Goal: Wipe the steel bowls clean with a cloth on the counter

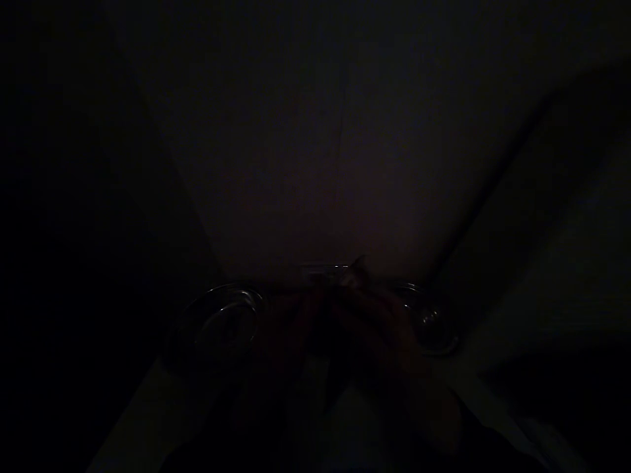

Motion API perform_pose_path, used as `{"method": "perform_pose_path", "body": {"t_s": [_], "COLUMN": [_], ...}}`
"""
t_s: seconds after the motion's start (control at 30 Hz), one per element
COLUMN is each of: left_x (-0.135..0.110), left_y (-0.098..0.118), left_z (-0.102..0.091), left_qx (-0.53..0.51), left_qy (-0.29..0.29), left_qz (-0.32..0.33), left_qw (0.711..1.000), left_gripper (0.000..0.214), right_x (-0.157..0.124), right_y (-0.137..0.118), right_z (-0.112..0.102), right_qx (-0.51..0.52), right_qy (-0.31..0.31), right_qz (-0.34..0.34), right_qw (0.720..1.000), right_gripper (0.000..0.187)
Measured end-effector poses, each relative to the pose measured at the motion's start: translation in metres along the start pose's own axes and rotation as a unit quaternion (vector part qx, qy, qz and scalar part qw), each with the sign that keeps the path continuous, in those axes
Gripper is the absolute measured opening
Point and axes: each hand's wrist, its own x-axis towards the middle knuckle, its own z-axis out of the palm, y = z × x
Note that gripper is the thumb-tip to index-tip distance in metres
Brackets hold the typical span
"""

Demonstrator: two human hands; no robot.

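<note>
The picture is very dark, so only outlines show. My left hand [290, 322] and my right hand [384, 322] come together in the middle, with fingers curled inward. Between them is something dark that I cannot make out. A small, faintly lit shape [355, 272] pokes up beyond my right fingertips; its kind does not show. To the left of my left hand sits a round shiny metal bowl [211, 320]. A second shiny round dish [448, 347] lies at the right, partly behind my right hand, with a glinting thing [430, 318] in it.
Just beyond my hands, a low object with a bright thin edge [325, 266] stands against a pale upright surface [296, 164]. A pale tabletop [142, 407] lies under the bowls. Dark slanted edges border both sides.
</note>
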Motion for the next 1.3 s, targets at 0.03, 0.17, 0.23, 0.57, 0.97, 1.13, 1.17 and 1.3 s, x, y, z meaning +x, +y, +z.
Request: {"method": "perform_pose_path", "body": {"t_s": [0.03, 0.17, 0.23, 0.57, 0.97, 1.13, 1.17, 1.3], "left_x": [-0.001, -0.003, -0.003, -0.002, -0.006, -0.003, -0.002, 0.001], "left_y": [0.0, -0.002, -0.002, 0.002, 0.005, 0.002, 0.001, 0.001], "left_z": [0.001, 0.002, 0.003, 0.0, 0.005, 0.003, 0.001, -0.007], "left_qx": [-0.005, -0.022, -0.023, -0.019, -0.053, -0.036, -0.031, -0.021], "left_qy": [-0.012, -0.031, -0.033, -0.047, -0.016, -0.03, -0.035, -0.04], "left_qz": [-0.002, -0.013, -0.021, -0.032, -0.046, -0.045, -0.049, -0.06], "left_qw": [1.0, 0.999, 0.999, 0.998, 0.997, 0.998, 0.998, 0.997], "left_gripper": [0.029, 0.029, 0.029, 0.033, 0.03, 0.031, 0.032, 0.031], "right_x": [0.002, 0.007, 0.006, 0.004, 0.003, 0.005, 0.005, 0.003], "right_y": [0.006, 0.025, 0.022, 0.013, 0.004, 0.008, 0.013, 0.035], "right_z": [-0.001, -0.004, -0.004, -0.002, -0.005, -0.005, -0.004, 0.0], "right_qx": [0.008, 0.021, 0.009, 0.045, 0.015, 0.053, 0.066, 0.114], "right_qy": [0.005, 0.028, 0.019, 0.009, -0.019, 0.003, 0.016, 0.069], "right_qz": [0.018, 0.125, 0.111, 0.066, 0.002, 0.042, 0.081, 0.252], "right_qw": [1.0, 0.992, 0.994, 0.997, 1.0, 0.998, 0.994, 0.958], "right_gripper": [0.034, 0.03, 0.03, 0.029, 0.035, 0.034, 0.032, 0.02]}}
